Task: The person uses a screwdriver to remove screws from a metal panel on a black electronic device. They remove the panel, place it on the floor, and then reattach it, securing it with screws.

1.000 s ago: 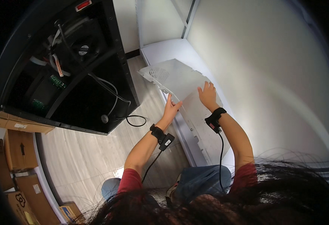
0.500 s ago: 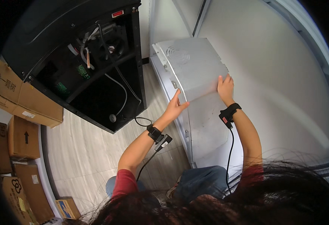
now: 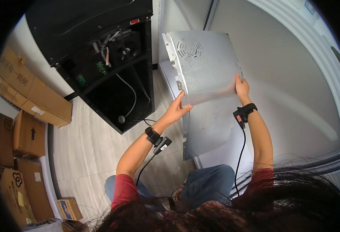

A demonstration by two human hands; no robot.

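A bent grey sheet-metal panel (image 3: 210, 77) with a round slotted vent near its far end is between my two hands. Its left edge carries a folded flange with notches. My left hand (image 3: 175, 111) grips that edge, thumb and fingers on either side of the metal. On the opposite edge my right hand (image 3: 242, 87) is closed, with its thumb on the face and its other fingers partly hidden behind. To the left stands a tall black machine cabinet (image 3: 148, 73), its back exposed, showing a fan, green circuit boards (image 3: 101, 68) and loose cables (image 3: 133, 92).
Brown cardboard boxes (image 3: 46, 96) are stacked along the left side. A low white ledge (image 3: 228, 158) runs beneath the panel beside a pale wall (image 3: 286, 77). Cables hang from the bands on both my wrists. Wood-look flooring (image 3: 84, 150) lies between boxes and cabinet.
The panel has been raised and tilted off the ledge, so its near edge now shows. My right hand has shifted slightly right, and the whole view has turned a little.
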